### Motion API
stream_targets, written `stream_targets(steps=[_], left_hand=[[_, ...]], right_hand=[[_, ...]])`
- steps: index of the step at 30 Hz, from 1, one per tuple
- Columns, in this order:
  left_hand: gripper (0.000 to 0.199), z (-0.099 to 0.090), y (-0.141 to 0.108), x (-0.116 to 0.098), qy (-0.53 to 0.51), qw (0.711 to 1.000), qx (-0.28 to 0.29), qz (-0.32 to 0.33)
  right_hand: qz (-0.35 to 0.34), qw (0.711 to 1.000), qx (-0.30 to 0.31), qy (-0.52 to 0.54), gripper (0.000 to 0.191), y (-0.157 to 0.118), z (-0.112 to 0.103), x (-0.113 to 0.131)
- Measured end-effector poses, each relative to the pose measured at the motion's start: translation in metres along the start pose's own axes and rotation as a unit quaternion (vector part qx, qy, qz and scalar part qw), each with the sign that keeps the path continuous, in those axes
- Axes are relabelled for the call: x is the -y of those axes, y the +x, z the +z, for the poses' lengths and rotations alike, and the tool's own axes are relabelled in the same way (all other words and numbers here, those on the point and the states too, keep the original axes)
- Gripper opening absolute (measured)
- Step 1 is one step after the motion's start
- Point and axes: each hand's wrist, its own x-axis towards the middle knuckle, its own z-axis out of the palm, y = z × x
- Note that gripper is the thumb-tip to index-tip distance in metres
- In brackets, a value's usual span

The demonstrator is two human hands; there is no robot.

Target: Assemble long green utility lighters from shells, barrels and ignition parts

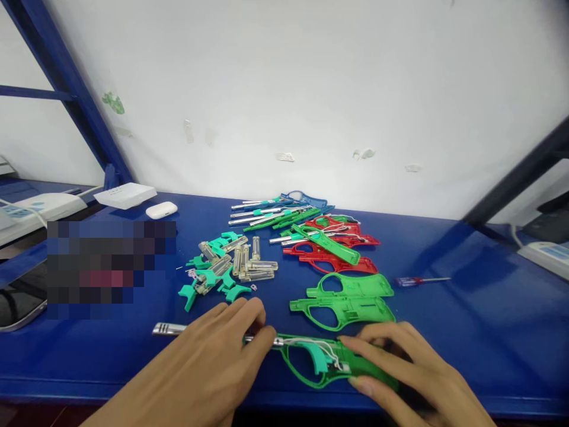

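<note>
Close to the table's front edge lies an opened green gas lighter shell (359,364), its inside facing up. A teal trigger (318,358) and thin white wires (306,340) sit in it. My left hand (217,356) is closed around the lighter's silver metal tube (165,329), pinching it by the shell's front end with thumb and fingers. With its thumb and fingers on opposite edges, my right hand (413,367) grips the handle part of the same shell; the handle's far end is partly hidden under that hand.
Beyond my hands lie teal triggers (188,295), clear fuel tanks (262,266), empty green shells (371,286), red shells (362,263) and part-filled lighters (284,214). A screwdriver (405,282) is at right. A white earbud case (162,210) and phone (24,308) are left; a pixelated patch hides something.
</note>
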Motion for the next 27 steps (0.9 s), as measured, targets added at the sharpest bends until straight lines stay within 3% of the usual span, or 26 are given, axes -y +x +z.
stream_targets(steps=[6,16,23,27], left_hand=[[0.053,-0.001,0.001,0.001,0.003,0.999,-0.05,0.018],[0.055,0.022,-0.004,0.002,0.01,0.984,-0.176,0.036],[0.053,0.015,0.004,-0.001,0.05,0.975,-0.208,0.053],[0.063,0.013,-0.006,0.003,0.077,0.978,-0.189,0.031]], right_hand=[[0.009,0.999,0.038,-0.021,0.029,-0.008,0.002,-0.005],[0.015,0.999,0.03,-0.024,0.031,-0.008,0.001,-0.002],[0.0,1.0,-0.006,-0.014,0.03,-0.004,-0.001,0.005],[-0.004,0.999,-0.033,-0.011,0.029,-0.001,0.002,0.01]])
